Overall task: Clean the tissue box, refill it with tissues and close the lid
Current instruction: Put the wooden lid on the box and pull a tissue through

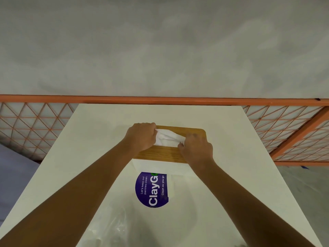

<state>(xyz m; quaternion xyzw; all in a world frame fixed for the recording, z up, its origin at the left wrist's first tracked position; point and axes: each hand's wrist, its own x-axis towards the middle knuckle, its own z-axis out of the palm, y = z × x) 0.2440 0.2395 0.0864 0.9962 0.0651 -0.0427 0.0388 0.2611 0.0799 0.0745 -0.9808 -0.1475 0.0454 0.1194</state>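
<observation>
My left hand (142,135) and right hand (195,148) each grip an end of the white tissue (167,138) rising from the slot in the wooden lid (160,155). The lid sits on the white tissue box (151,166), mid-desk (240,157), with a purple sticker (153,189) on my side of it

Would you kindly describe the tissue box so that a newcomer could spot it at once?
On the white table before the orange mesh fence, the tissue box stands where the left hand and right hand meet. It alone has a wooden lid, with a white tissue rising from its slot.
</observation>
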